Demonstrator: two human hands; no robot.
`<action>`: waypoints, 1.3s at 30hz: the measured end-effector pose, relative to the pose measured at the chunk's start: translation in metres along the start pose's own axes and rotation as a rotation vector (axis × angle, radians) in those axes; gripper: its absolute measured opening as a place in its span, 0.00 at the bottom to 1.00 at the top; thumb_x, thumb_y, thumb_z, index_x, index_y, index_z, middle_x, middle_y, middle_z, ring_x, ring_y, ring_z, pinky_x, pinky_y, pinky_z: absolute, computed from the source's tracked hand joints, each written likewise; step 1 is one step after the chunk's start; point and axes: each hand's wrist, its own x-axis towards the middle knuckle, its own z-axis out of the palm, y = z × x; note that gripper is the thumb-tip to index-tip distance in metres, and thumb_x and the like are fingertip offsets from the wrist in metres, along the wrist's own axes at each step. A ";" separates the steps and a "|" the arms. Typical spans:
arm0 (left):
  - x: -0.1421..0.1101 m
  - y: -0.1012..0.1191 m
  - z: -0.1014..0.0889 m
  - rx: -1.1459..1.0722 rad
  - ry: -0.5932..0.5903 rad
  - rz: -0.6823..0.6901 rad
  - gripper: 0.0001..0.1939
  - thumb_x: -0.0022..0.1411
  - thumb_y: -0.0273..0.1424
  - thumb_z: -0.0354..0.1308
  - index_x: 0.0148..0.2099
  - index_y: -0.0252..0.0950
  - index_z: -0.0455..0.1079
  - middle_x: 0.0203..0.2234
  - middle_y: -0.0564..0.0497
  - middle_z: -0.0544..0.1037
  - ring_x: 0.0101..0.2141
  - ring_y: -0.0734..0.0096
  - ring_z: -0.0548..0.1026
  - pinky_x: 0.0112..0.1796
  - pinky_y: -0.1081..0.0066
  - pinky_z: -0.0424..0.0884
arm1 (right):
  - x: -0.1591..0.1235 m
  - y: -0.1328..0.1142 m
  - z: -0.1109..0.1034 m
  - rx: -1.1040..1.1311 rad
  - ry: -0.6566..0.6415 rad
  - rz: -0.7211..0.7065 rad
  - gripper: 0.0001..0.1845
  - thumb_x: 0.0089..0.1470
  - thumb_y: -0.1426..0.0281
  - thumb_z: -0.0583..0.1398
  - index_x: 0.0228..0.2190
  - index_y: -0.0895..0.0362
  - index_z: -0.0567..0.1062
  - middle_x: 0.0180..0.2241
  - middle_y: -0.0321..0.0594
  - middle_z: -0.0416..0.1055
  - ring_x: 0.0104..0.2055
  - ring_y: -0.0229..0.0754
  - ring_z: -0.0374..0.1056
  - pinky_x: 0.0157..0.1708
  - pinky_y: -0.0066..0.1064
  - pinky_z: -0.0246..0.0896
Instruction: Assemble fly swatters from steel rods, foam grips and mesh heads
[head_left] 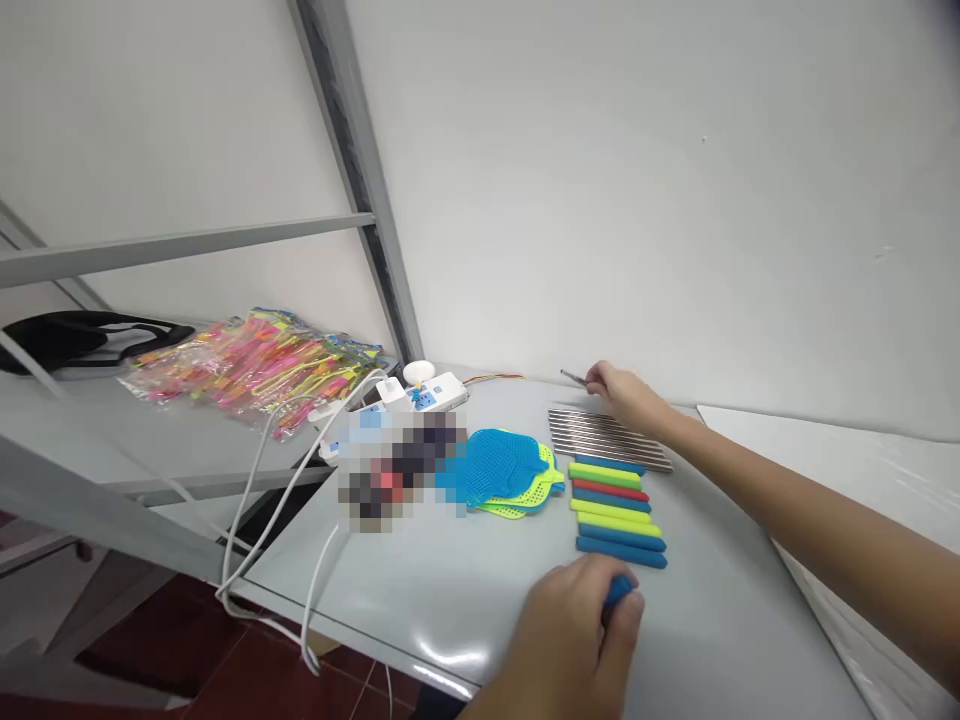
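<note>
My left hand (570, 625), at the front of the table, is closed around a blue plastic handle (619, 590); most of it is hidden by the fingers. Farther back, my right hand (622, 392) pinches a thin metal rod (573, 377) just above a row of silver metal rods (592, 435) laid side by side. Between my hands lies a column of several blue, yellow, green and red handles (611, 508). To their left, blue and yellow perforated fly swatter heads (506, 465) are stacked flat.
A white power strip (446, 392) with plugs and white cables (255, 510) sits left of the swatter heads, beside a pixelated patch. Bagged colourful items (262, 365) and a black object (82, 338) lie on the left shelf. A grey metal post (367, 180) stands behind.
</note>
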 end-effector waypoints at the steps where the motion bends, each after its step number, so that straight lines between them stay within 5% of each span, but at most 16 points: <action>1: -0.001 0.001 -0.001 0.005 -0.005 -0.005 0.11 0.68 0.35 0.44 0.44 0.41 0.67 0.34 0.49 0.77 0.34 0.64 0.74 0.33 0.69 0.66 | -0.008 -0.006 -0.006 0.028 0.066 0.002 0.10 0.61 0.67 0.51 0.40 0.58 0.67 0.33 0.44 0.71 0.34 0.44 0.65 0.35 0.35 0.57; 5: -0.002 0.006 -0.003 0.027 -0.002 -0.042 0.13 0.70 0.37 0.42 0.45 0.41 0.66 0.33 0.50 0.76 0.34 0.64 0.73 0.33 0.70 0.65 | -0.062 -0.039 -0.028 0.236 0.341 0.000 0.10 0.62 0.64 0.49 0.45 0.53 0.60 0.34 0.38 0.64 0.36 0.41 0.64 0.36 0.33 0.60; 6: -0.002 0.006 -0.003 0.032 0.001 -0.047 0.12 0.70 0.37 0.42 0.45 0.41 0.66 0.33 0.50 0.76 0.34 0.64 0.73 0.34 0.69 0.65 | -0.079 -0.048 -0.031 0.523 0.410 0.007 0.07 0.60 0.65 0.53 0.41 0.52 0.62 0.29 0.34 0.61 0.32 0.39 0.63 0.34 0.32 0.60; 9: -0.001 0.007 -0.001 0.045 0.000 -0.042 0.12 0.70 0.37 0.43 0.44 0.41 0.66 0.34 0.51 0.76 0.36 0.64 0.73 0.36 0.69 0.66 | -0.126 -0.071 -0.029 1.256 0.275 0.140 0.11 0.59 0.62 0.55 0.28 0.53 0.66 0.19 0.27 0.45 0.19 0.33 0.48 0.25 0.29 0.56; 13: 0.001 0.007 0.001 0.064 -0.003 -0.012 0.11 0.70 0.35 0.43 0.45 0.41 0.66 0.36 0.51 0.76 0.38 0.65 0.73 0.38 0.69 0.65 | -0.159 -0.086 -0.015 1.619 0.168 0.285 0.21 0.60 0.58 0.54 0.19 0.55 0.64 0.15 0.25 0.39 0.16 0.31 0.37 0.18 0.26 0.47; 22: 0.001 0.005 0.006 0.255 -0.050 0.025 0.13 0.71 0.36 0.43 0.47 0.40 0.68 0.36 0.51 0.77 0.37 0.63 0.73 0.39 0.66 0.65 | -0.165 -0.078 -0.019 1.733 0.262 0.318 0.22 0.60 0.61 0.52 0.17 0.55 0.62 0.14 0.26 0.40 0.16 0.32 0.40 0.21 0.26 0.50; 32: 0.001 0.007 0.004 0.305 -0.082 0.009 0.16 0.71 0.37 0.39 0.44 0.40 0.67 0.32 0.50 0.76 0.33 0.62 0.72 0.34 0.67 0.65 | -0.171 -0.077 -0.011 1.706 0.214 0.319 0.18 0.58 0.65 0.52 0.18 0.55 0.65 0.15 0.28 0.46 0.18 0.34 0.46 0.28 0.30 0.57; 39: -0.001 0.005 0.004 0.316 -0.070 -0.004 0.15 0.72 0.37 0.38 0.45 0.40 0.65 0.33 0.50 0.76 0.34 0.61 0.71 0.33 0.67 0.64 | -0.172 -0.068 0.000 1.294 0.277 0.153 0.21 0.60 0.65 0.49 0.22 0.56 0.75 0.25 0.39 0.65 0.31 0.41 0.63 0.35 0.33 0.58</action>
